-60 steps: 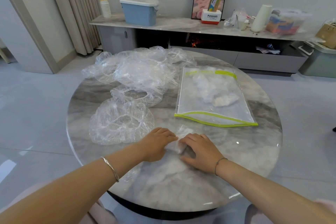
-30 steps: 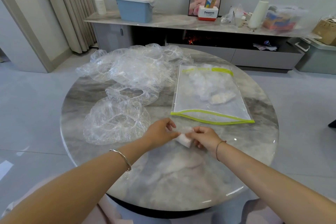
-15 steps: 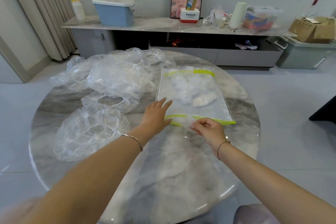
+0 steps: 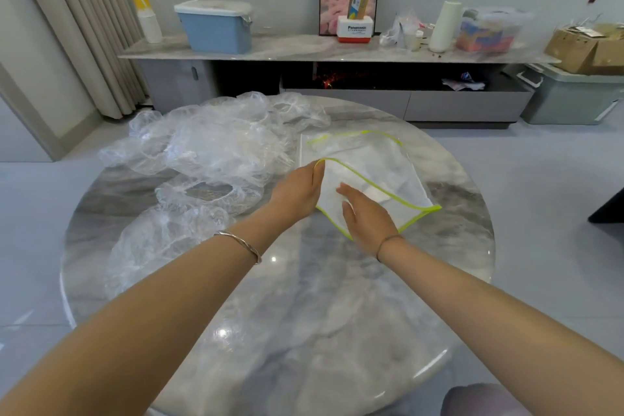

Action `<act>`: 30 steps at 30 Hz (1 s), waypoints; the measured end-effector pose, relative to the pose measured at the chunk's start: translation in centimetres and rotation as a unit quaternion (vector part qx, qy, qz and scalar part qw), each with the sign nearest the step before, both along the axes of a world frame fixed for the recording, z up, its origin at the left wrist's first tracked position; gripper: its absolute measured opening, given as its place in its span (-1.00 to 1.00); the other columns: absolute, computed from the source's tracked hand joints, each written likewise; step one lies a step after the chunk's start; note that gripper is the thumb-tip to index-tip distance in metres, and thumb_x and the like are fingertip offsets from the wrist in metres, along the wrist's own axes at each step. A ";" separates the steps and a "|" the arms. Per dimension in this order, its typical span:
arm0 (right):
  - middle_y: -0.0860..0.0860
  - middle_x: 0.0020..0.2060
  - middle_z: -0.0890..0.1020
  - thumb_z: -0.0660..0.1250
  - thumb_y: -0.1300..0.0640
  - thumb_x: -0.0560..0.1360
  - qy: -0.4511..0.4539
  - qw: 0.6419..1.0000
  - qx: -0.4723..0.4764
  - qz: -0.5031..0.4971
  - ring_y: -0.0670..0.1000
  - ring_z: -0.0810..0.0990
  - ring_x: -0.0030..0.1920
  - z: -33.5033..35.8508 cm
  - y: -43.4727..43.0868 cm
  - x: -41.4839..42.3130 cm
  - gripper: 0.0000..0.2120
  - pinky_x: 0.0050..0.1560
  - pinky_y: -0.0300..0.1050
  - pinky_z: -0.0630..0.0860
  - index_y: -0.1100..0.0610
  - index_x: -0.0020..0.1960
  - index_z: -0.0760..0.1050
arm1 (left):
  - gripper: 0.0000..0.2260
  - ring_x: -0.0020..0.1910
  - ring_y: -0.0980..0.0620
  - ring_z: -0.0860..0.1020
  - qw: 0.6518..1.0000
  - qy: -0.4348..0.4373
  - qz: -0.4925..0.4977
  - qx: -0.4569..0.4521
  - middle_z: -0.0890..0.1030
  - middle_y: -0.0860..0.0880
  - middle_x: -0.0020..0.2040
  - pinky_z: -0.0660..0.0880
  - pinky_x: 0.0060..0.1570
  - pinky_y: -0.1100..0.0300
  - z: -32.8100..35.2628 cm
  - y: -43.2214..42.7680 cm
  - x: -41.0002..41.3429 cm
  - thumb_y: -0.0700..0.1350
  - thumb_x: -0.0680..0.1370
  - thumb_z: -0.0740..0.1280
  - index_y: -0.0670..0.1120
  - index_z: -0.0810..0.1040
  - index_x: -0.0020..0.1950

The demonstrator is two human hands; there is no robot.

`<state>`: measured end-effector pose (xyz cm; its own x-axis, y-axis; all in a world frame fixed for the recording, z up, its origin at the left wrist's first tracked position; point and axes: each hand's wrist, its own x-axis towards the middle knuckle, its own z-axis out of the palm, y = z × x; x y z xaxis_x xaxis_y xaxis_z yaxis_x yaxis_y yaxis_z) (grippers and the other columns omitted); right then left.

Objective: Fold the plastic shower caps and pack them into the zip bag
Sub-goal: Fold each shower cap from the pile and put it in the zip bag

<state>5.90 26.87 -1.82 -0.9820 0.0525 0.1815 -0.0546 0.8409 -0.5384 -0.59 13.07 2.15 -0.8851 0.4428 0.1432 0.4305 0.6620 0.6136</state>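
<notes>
The zip bag (image 4: 398, 176) lies on the far right part of the round marble table (image 4: 304, 314), its green-edged mouth turned toward the near side. The left hand (image 4: 297, 194) pinches the upper lip of that mouth at its left corner and holds it raised, so the opening gapes. The right hand (image 4: 366, 221) reaches into the gap with its fingers under the cloudy film. A whitish lump just beyond them may be a folded shower cap (image 4: 374, 194), but whether the fingers grasp it or only push it I cannot tell.

To the left of the bag, a loose heap of shower caps (image 4: 216, 152) covers the far left of the table. A single spread cap (image 4: 158, 240) lies nearer, well apart from the bag.

The caps look very light, thin, soft and slippery. They probably trap air and spring open once let go, so a fold likely needs pressing flat and holding by its folded edge until it is deep inside. The bag is limp too. Its stiffer zip rim is the sound place to hold, as the left hand does. The film would only slide and crumple.
</notes>
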 end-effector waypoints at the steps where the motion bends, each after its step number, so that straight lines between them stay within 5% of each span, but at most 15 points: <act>1: 0.01 0.49 0.22 0.04 0.17 0.64 -0.029 0.999 0.036 0.008 0.01 0.25 0.45 0.2 -0.1 -1.1 -0.60 0.37 -0.17 0.18 0.15 0.47 0.23 | -0.66 -0.07 -0.20 0.52 1.000 0.000 0.001 0.007 0.53 -0.13 -0.16 0.41 -0.06 0.03 0.3 0.0 0.1 0.00 0.68 -0.08 -0.08 0.37 -0.14; 8: -0.10 0.53 -0.07 -0.18 -0.09 0.65 -0.189 0.940 0.281 -0.039 0.13 -0.24 0.51 -1.2 1.0 -5.8 -0.53 0.47 0.05 -0.24 -0.04 0.53 -0.01 | -0.63 -0.15 -0.13 0.50 1.000 0.008 0.009 0.014 0.50 -0.07 -0.25 0.40 -0.10 0.04 1.4 -0.2 0.1 0.03 0.68 -0.08 -0.05 0.30 -0.25; 14: -0.10 0.53 -0.19 -0.21 -0.22 0.60 -0.238 0.935 0.248 -0.084 0.25 -0.30 0.48 -2.9 1.7 -5.3 -0.48 0.44 0.15 -0.32 -0.15 0.52 -0.16 | -0.68 -0.04 -0.20 0.53 1.000 -0.006 -0.003 -0.002 0.58 -0.17 -0.10 0.44 0.03 -0.04 -0.3 -0.2 -0.4 0.04 0.67 -0.10 -0.05 0.36 -0.09; 18: -0.11 0.52 -0.22 -0.17 -0.20 0.61 -0.205 0.959 0.190 -0.045 0.18 -0.29 0.49 -2.8 0.9 -3.3 -0.49 0.45 0.11 -0.28 -0.19 0.51 -0.20 | -0.57 0.10 -0.17 0.53 0.999 -0.031 -0.010 -0.014 0.58 -0.16 0.12 0.44 0.12 -0.05 -1.8 -0.2 -1.4 0.06 0.67 -0.11 -0.09 0.41 0.33; 22: -0.08 0.52 -0.22 -0.15 -0.17 0.62 -0.223 0.961 0.163 0.021 0.10 -0.23 0.52 -2.7 0.3 0.4 -0.50 0.46 0.07 -0.24 -0.16 0.51 -0.21 | -0.49 0.45 -0.15 0.23 0.986 -0.054 -0.070 -0.144 0.18 -0.09 0.52 0.24 0.38 -0.07 -2.6 -1.3 -1.6 0.11 0.65 0.02 0.01 -0.02 0.56; 25: -0.03 0.53 -0.17 -0.14 -0.14 0.63 -0.245 0.951 0.175 0.062 0.06 -0.17 0.52 -2.5 0.2 3.0 -0.49 0.46 0.01 -0.24 -0.11 0.52 -0.22 | -0.26 0.52 -0.14 0.04 0.952 -0.026 -0.058 -0.299 -0.07 -0.07 0.57 0.15 0.42 -0.10 -3.1 -3.6 -0.4 0.17 0.58 0.17 -0.05 -0.21 0.55; 30: -0.06 0.53 -0.16 -0.12 -0.12 0.64 -0.274 0.939 0.176 0.112 0.00 -0.16 0.53 -2.7 -0.4 5.0 -0.48 0.48 -0.03 -0.19 -0.05 0.53 -0.20 | -0.23 0.53 -0.18 -0.14 0.920 -0.102 0.044 -0.376 -0.22 -0.08 0.56 -0.04 0.43 -0.19 -4.1 -9.5 2.3 0.24 0.58 0.09 -0.10 -0.29 0.53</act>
<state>10.90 26.46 -4.50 -0.9125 -0.1357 -0.3860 -0.0479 0.9724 -0.2284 1.66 3.55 -1.99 -0.8967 0.2741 -0.3476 0.2817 0.9591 0.0295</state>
